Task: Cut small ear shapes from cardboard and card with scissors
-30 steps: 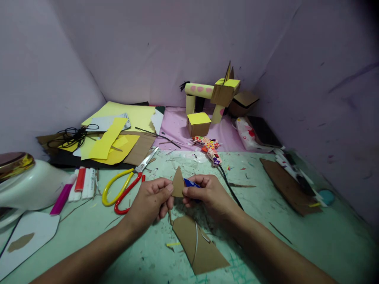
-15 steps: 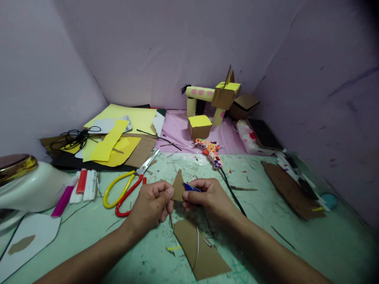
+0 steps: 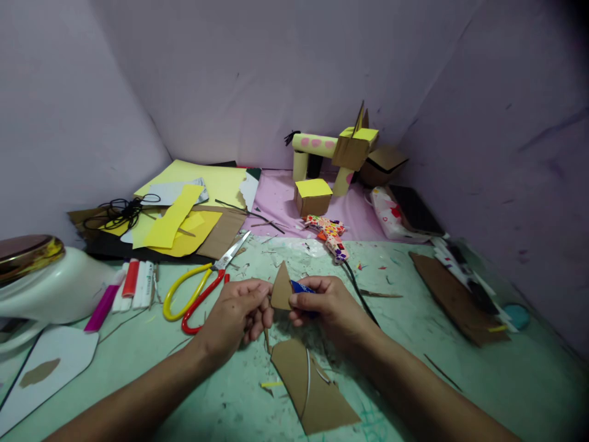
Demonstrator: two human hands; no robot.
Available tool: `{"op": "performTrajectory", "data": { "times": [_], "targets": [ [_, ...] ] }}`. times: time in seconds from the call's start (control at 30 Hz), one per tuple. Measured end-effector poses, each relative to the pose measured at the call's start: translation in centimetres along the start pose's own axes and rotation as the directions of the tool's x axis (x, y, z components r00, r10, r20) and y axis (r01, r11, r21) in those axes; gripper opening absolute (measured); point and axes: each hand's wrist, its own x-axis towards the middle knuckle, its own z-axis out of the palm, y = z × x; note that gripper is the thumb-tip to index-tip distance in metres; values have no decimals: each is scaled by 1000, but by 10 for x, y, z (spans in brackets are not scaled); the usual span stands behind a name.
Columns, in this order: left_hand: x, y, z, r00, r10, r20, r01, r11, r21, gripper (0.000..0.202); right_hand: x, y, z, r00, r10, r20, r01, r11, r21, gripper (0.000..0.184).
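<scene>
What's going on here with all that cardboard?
A person's right hand is holding a small pointed cardboard piece together with a little blue thing, mostly hidden by the fingers. The left hand is right by the piece's left edge; I can't tell if it's touching. A bigger cardboard sheet lies just below the hands. The scissors and the flowery glue gun are lying down, and a spotted toy animal stands at the back.

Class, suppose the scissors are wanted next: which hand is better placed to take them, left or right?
The left hand, probably: it is just beside the red-and-yellow scissors. The right hand is farther away and grips a blue object.
</scene>
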Motion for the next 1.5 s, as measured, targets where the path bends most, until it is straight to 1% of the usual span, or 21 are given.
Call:
{"op": "performTrajectory", "data": {
  "times": [0.2,0.3,0.43,0.5,0.63,0.77,0.87,0.97,1.0,1.03,1.07,1.1,1.13,1.2,1.23,1.27,1.33,1.4,1.5],
  "targets": [
    [-1,2,-2,999,32,12,-32,999,-2,26,0,0,-3,999,10,35,-10,1000,8,15],
    [-2,3,-2,999,40,18,-41,999,30,26,0,1,-2,999,9,38,-10,1000,0,15],
    [-2,4,1,997,58,-47,-50,987,152,24,1,3,-1,999,1,33,0,1000,-3,15],
    [-2,5,2,995,62,-72,-48,982,181,24,2,4,0,1000,4,18,-4,1000,5,16],
    [1,4,2,995,50,-89,-35,985,168,23,2,4,1,1000,-9,9,9,1000,-7,18],
    [5,3,1,989,39,-140,-16,987,163,24,1,5,4,1000,-12,12,12,1000,-23,19],
    [7,2,0,987,35,-154,-10,987,163,28,3,5,3,999,-21,-31,21,1000,-13,19],
    [9,2,-3,978,53,-202,-22,989,149,31,4,1,-1,993,-78,-89,82,996,34,19],
    [9,2,-3,973,55,-224,-22,989,146,31,4,-2,-3,993,-95,-75,101,992,78,18],
    [10,2,-3,969,55,-240,-20,989,146,31,4,-4,-5,995,-91,-33,95,985,147,17],
    [10,3,-4,966,55,-253,-17,989,150,28,3,-7,-7,997,-67,37,57,970,237,16],
    [10,3,-3,965,56,-258,-15,987,158,25,3,-9,-10,992,-34,125,-10,941,338,15],
    [10,3,-3,965,61,-256,-18,986,166,26,2,-11,-12,976,-3,217,-94,895,436,16],
    [10,4,-2,964,83,-252,-37,983,182,44,2,-12,-15,937,30,349,-243,772,587,19],
    [10,4,-1,962,100,-253,-52,980,191,53,3,-11,-16,925,32,380,-287,714,639,22],
    [9,4,0,960,120,-251,-70,978,198,58,4,-10,-17,919,30,392,-312,665,679,24],
    [8,5,1,954,160,-253,-107,972,210,55,5,-7,-18,915,37,402,-341,603,721,26],
    [6,6,2,949,182,-258,-129,969,211,45,6,-4,-18,914,47,403,-353,583,732,27],
    [3,7,3,948,189,-255,-139,970,201,32,7,-4,-18,917,48,396,-343,604,720,27]
  ]
}}
